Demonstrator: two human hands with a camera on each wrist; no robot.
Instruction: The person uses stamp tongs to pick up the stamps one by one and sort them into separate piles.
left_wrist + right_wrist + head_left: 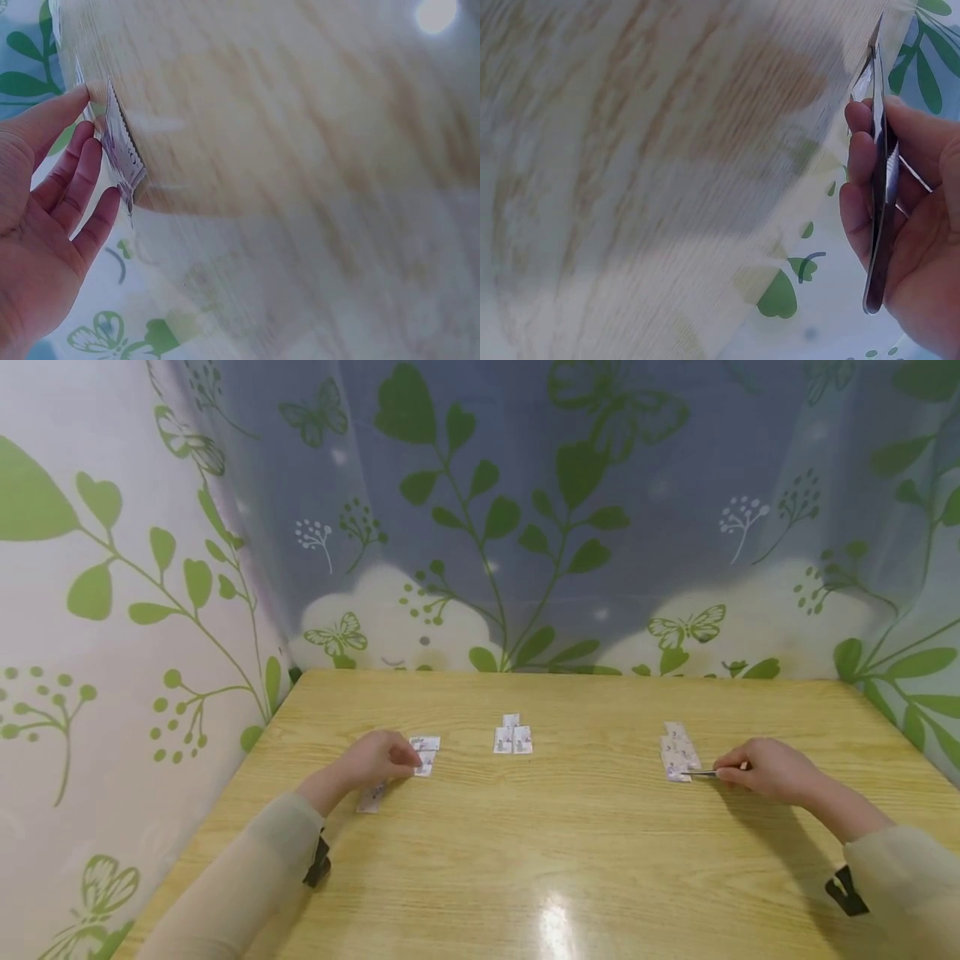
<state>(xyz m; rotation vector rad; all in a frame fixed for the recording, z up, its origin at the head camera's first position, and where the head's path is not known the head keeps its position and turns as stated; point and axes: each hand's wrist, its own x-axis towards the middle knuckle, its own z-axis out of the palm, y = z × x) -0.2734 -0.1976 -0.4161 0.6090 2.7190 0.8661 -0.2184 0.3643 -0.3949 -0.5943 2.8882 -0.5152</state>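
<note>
My left hand (pixel 378 758) is at the left group of small stamps, thumb and index fingertips close together right at the edge of a pale stamp (pixel 425 767); I cannot tell whether they pinch it. A mauve stamp (pixel 371 797) lies partly under this hand. In the left wrist view a stamp with a toothed edge (pixel 122 146) shows beside the bent fingers (pixel 94 165). My right hand (pixel 772 768) grips metal tweezers (pixel 881 172) between thumb and fingers. Their tips reach the lowest stamp (pixel 678 773) of the right group.
Three stamps (pixel 513 739) stand grouped at the middle of the wooden table (pixel 525 843), one above two. Above the tweezers lie several pinkish stamps (pixel 678 745). A leaf-patterned curtain (pixel 465 568) hangs behind the table's far edge.
</note>
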